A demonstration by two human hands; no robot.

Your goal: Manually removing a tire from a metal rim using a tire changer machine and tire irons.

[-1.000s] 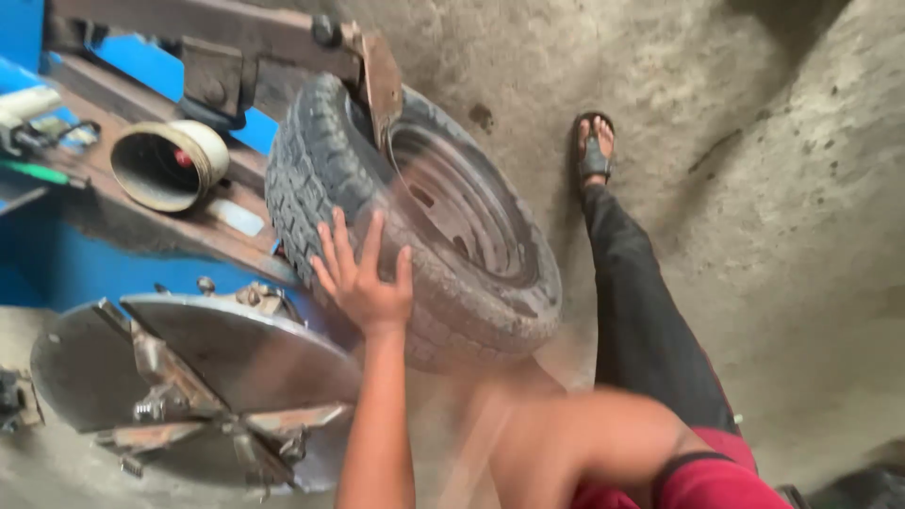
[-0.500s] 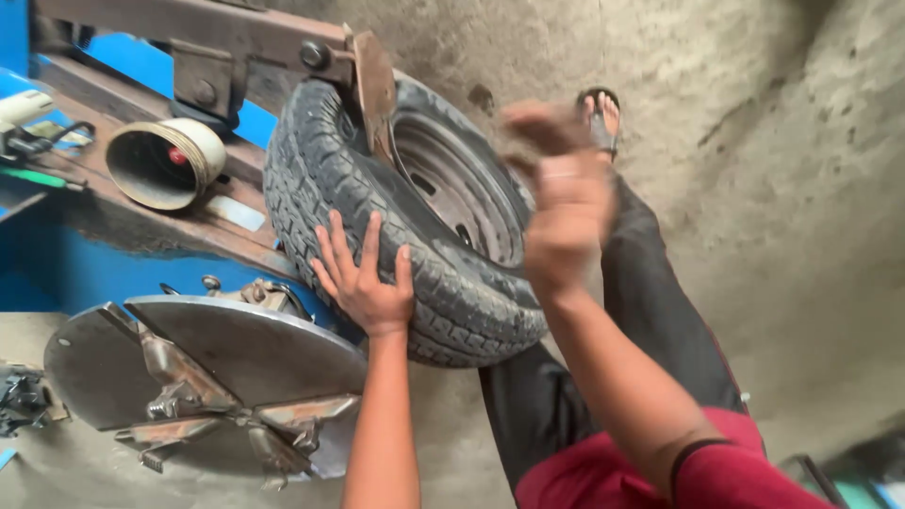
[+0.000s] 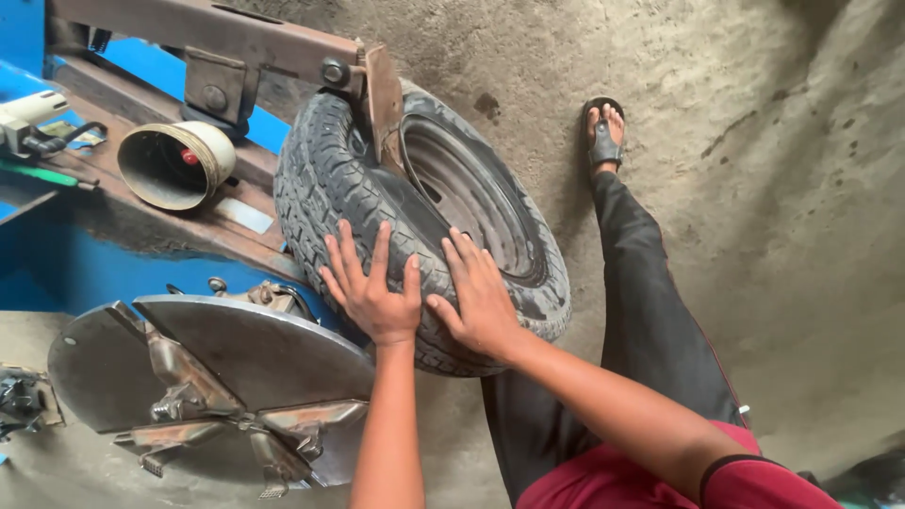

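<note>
— Where is the tyre in this frame?

— A knobbly tyre (image 3: 415,226) on its steel rim (image 3: 471,198) stands on edge at centre frame, leaning on the rusty metal arm (image 3: 217,38) of a blue tyre-changing machine (image 3: 66,264) that fills the left side. The arm's flat shoe (image 3: 385,94) presses against the tyre's upper sidewall.

— And the hands?

— The left hand (image 3: 372,287) lies flat on the tread, fingers spread, its grip open and closed on nothing. The right hand (image 3: 479,297), just beside it, rests palm-down on the sidewall, fingers reaching toward the rim, likewise open.

— What else shows?

— The machine's round turntable (image 3: 236,358) with clamp jaws sits lower left; a metal cone (image 3: 179,165) lies upper left. The person's black-trousered leg and sandalled foot (image 3: 603,132) stretch over the concrete floor (image 3: 773,188) at right.
</note>
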